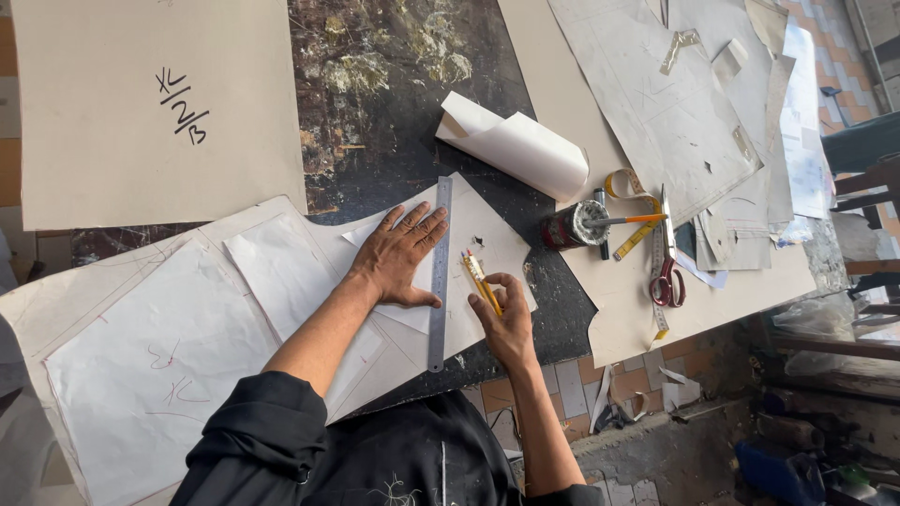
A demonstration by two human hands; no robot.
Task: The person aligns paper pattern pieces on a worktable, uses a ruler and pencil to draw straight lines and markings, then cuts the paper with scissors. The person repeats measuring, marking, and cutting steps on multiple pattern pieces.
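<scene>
Worktable (394, 122) in front of you is dark, scarred and blotched with old paint, and nearly all of it lies under sheets of paper and card. Your left hand (398, 255) is spread flat, fingers wide, pressing on a steel ruler (439, 272) that runs up and down across a white pattern piece (492, 245); it grips nothing. Your right hand (506, 323) is curled shut around two yellow pencils (480, 279), their tips resting on the paper just beside the ruler's right edge. A large beige card (112, 159) with handwritten marks covers the upper left, and wider white pattern sheets (159, 356) stretch toward the lower left. Above the ruler sits a loosely rolled white sheet (516, 145). To the right, well apart from your hands, are a small tin (574, 225) with a pencil across it, a yellow tape measure (637, 234) and red-handled scissors (667, 272) on more beige card. Below the table edge you can see a tiled floor (619, 384) littered with paper scraps, and cluttered dim corners at the far right.
</scene>
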